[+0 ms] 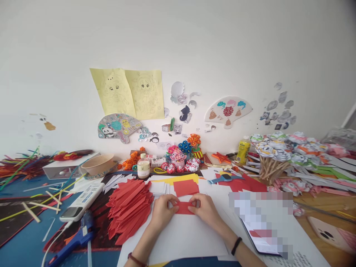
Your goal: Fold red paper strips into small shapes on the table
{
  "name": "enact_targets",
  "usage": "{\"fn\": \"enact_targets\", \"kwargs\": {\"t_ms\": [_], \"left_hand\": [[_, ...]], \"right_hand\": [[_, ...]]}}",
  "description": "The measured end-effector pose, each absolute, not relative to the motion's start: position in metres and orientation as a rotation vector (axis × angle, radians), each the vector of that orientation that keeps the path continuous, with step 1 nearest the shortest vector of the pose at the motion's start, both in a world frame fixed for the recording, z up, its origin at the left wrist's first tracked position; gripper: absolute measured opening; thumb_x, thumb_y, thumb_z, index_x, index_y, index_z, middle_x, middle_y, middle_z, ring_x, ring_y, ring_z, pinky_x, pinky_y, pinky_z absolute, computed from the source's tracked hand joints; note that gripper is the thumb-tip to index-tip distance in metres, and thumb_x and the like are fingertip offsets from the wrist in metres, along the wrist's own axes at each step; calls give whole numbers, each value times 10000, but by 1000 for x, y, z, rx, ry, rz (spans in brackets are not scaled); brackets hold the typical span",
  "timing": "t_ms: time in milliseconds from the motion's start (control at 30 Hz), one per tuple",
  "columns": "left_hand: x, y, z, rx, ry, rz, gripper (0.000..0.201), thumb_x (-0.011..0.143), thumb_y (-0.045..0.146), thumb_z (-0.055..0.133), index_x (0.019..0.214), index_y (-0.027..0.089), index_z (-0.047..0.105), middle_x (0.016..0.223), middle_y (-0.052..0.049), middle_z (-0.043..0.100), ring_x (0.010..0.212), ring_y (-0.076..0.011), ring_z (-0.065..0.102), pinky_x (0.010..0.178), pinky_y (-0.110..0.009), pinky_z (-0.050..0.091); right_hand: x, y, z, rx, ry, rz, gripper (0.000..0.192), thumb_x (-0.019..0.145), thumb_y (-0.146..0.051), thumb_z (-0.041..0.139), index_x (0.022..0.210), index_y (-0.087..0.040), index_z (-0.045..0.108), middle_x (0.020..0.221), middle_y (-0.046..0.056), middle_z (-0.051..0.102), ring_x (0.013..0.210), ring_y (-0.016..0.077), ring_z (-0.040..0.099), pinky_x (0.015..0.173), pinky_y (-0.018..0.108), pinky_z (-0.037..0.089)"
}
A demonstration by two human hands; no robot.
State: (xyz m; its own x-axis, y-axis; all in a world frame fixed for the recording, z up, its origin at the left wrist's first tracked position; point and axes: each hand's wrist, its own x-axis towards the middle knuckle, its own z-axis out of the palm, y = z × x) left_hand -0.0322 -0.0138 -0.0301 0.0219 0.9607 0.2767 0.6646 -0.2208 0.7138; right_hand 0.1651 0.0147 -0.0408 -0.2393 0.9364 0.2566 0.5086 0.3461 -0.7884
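Head view: my left hand [163, 210] and right hand [205, 209] pinch opposite ends of a red paper strip [184, 208], fingers clamped on it, over white sheets [185, 239]. Folded red pieces [128, 210] heaped left; red rectangle [185, 187] just beyond strip.

matt paper strip [185, 208], smooth plastic glue gun [75, 243], wooden sticks [31, 212]
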Motion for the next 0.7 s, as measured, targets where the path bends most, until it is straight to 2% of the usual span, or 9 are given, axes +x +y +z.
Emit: {"fn": "enact_targets", "kwargs": {"t_ms": [133, 300, 533, 700], "left_hand": [[-31, -16, -29, 1978, 1646, 1096, 157, 657, 133, 622, 769, 216, 694, 775, 9, 685, 737, -165, 567, 658, -233, 379], [-30, -18, -27, 1998, 1667, 1104, 89, 663, 126, 613, 688, 203, 651, 784, 5, 685, 764, -178, 573, 681, -253, 390], [-28, -21, -22, 2117, 1638, 1053, 120, 685, 94, 584, 642, 195, 634, 776, -17, 677, 789, -207, 568, 732, -309, 397], [-25, -25, -21, 2313, 1614, 1029, 211, 731, 24, 519, 640, 195, 604, 744, -14, 636, 770, -191, 516, 688, -293, 378]], "right_hand": [[165, 13, -38, -1222, -1896, 694, 116, 653, -137, 654, 746, -186, 702, 678, -1, 633, 612, 149, 543, 597, 241, 404], [165, 10, -33, -1148, -1917, 683, 170, 693, -140, 631, 820, -206, 722, 722, 4, 637, 626, 150, 546, 616, 246, 416], [164, 11, -33, -1177, -1904, 661, 127, 665, -119, 659, 737, -205, 720, 714, -6, 649, 627, 147, 555, 605, 243, 405], [164, 12, -33, -1195, -1928, 641, 95, 654, -105, 677, 657, -199, 689, 727, -12, 658, 658, 149, 572, 623, 240, 410]]}}
